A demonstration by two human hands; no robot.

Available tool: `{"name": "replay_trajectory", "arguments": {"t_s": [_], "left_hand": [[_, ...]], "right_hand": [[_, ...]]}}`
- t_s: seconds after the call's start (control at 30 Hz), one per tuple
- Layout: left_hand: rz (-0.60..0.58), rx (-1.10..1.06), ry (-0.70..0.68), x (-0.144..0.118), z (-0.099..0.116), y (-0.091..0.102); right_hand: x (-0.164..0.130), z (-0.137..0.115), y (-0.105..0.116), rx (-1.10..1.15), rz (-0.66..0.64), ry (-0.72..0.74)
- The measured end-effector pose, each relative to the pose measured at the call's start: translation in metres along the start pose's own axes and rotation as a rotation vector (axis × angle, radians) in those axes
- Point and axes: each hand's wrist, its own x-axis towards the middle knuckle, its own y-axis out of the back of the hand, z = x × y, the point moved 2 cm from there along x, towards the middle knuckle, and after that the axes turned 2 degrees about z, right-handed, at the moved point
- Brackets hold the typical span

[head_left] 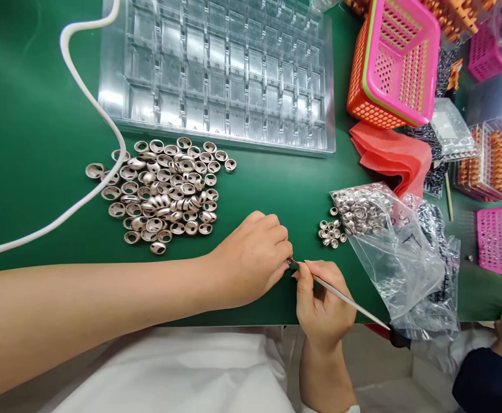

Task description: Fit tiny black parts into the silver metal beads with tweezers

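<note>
While the left hand [251, 258] pinches something hidden between its fingertips, the right hand [320, 304] grips a thin tool [345, 298]. Light, stiff and likely slippery, the metal caps [165, 192] are best pinched by the rim.

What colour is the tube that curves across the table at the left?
The tube is white, lying on the green table. The head view shows it best.

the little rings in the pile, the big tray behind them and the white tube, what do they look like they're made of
Rings: probably metal with a matte, pinkish-silver finish; they show soft highlights and thin walls.
Tray: clear, thin moulded plastic; the green table shows through and the pocket edges glare.
Tube: looks like soft white rubber or silicone; it bends in smooth curves, dull surface. Cannot be sure which.
</note>
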Motion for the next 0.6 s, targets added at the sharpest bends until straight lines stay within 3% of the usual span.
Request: {"name": "replay_trajectory", "arguments": {"t_s": [0.6], "left_hand": [[0.041,0.026,-0.017,-0.001,0.000,-0.002]], "right_hand": [[0.017,-0.009,0.006,-0.127,-0.154,0.238]]}}
